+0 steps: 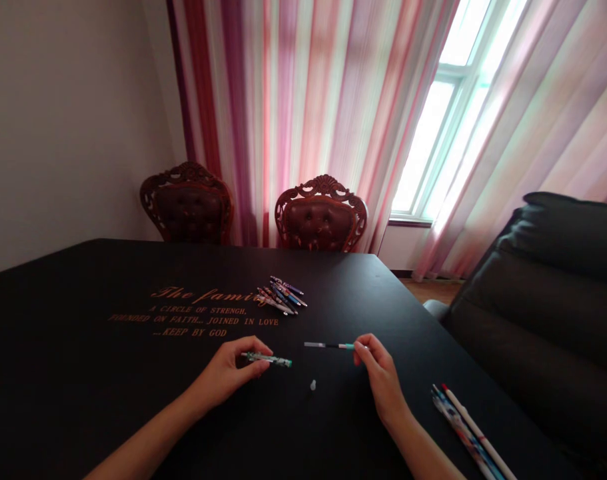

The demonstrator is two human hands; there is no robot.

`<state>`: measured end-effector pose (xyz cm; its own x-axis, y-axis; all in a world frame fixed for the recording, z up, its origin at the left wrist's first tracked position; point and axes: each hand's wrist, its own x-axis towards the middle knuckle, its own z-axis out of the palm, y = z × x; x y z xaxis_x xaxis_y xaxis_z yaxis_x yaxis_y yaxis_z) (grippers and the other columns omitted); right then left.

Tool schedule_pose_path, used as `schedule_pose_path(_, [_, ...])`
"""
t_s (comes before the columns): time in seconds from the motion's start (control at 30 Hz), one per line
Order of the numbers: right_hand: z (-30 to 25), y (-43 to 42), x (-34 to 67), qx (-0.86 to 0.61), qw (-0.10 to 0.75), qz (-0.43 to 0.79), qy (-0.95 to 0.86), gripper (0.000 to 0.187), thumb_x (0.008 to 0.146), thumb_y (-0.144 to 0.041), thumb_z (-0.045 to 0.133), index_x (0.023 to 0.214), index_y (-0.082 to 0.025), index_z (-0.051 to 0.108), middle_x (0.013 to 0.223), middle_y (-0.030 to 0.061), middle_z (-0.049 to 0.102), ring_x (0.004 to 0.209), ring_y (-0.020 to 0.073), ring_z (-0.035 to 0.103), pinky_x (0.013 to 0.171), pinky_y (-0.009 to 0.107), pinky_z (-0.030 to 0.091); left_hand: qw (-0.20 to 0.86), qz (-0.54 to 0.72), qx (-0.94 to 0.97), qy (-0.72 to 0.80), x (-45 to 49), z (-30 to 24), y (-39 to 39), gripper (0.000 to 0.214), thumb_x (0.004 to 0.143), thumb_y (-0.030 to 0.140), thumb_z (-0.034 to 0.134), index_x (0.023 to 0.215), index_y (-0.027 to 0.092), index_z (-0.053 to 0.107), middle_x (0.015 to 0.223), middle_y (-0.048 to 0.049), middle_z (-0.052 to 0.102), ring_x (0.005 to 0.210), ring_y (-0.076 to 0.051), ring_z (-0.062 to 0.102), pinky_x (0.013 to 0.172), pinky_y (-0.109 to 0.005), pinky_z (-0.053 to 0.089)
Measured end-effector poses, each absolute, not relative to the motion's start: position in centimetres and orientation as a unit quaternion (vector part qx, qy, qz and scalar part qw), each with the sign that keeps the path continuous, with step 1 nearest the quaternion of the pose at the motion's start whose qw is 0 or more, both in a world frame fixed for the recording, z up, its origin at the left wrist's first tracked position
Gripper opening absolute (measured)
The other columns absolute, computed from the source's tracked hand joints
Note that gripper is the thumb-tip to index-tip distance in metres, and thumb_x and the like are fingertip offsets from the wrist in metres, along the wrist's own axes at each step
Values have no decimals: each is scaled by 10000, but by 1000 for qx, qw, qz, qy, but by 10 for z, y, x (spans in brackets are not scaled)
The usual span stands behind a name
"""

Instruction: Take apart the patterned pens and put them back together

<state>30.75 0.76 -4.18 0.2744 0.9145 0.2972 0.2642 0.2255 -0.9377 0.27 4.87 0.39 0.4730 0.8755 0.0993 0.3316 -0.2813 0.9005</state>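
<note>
My left hand [230, 373] is closed on a patterned pen barrel [270, 360] that points right, just above the black table [83, 373]. My right hand [378, 370] pinches the green end of a thin pen refill [328, 345], which sticks out to the left. The two parts are apart, with a gap between them. A small clear pen tip piece [313, 385] lies on the table between my hands.
A pile of several patterned pens [282, 295] lies further back by gold lettering [203, 312] on the table. More pens [470, 430] lie at the near right. Two carved chairs [320, 217] stand behind the table, and a dark sofa [548, 313] is on the right.
</note>
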Motion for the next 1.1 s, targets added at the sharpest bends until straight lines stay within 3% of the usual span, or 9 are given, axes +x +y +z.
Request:
schedule_pose_path(0.17, [-45, 9, 308, -554, 571, 291, -531, 227, 910, -389, 499, 762, -218, 511, 661, -34, 479, 660, 157, 438, 639, 273, 325, 311, 230, 830, 401, -4, 19, 46, 155, 803, 308, 666, 919, 214, 707, 882, -23, 680, 824, -191, 615, 746, -279, 447])
schedule_pose_path(0.33, [-45, 8, 307, -549, 566, 296, -539, 224, 908, -385, 502, 764, -215, 515, 656, -29, 480, 651, 159, 436, 627, 277, 321, 250, 202, 862, 392, -2, 28, 39, 115, 843, 271, 598, 926, 228, 665, 895, -15, 649, 832, -181, 595, 740, -267, 442])
schedule_pose_path(0.53, [-46, 7, 305, -551, 562, 298, -540, 229, 908, -393, 503, 761, -217, 513, 658, -32, 478, 652, 156, 436, 629, 275, 321, 241, 182, 858, 416, -1, 26, 36, 120, 850, 284, 579, 948, 240, 633, 887, -2, 656, 831, -191, 585, 749, -283, 434])
schedule_pose_path(0.8, [-42, 5, 303, -546, 567, 296, -541, 229, 902, -389, 505, 752, -218, 516, 651, -34, 481, 662, 159, 446, 638, 269, 324, 323, 233, 817, 417, -5, 1, 53, 145, 818, 266, 632, 953, 227, 667, 958, -12, 680, 928, -208, 621, 828, -305, 444])
schedule_pose_path(1.1, [-40, 3, 298, -541, 564, 317, -538, 223, 906, -378, 512, 753, -216, 518, 644, -39, 478, 649, 149, 433, 632, 260, 326, 244, 272, 829, 423, -8, -22, 59, 207, 832, 206, 620, 1014, 283, 685, 1020, -24, 668, 989, -223, 599, 914, -371, 423])
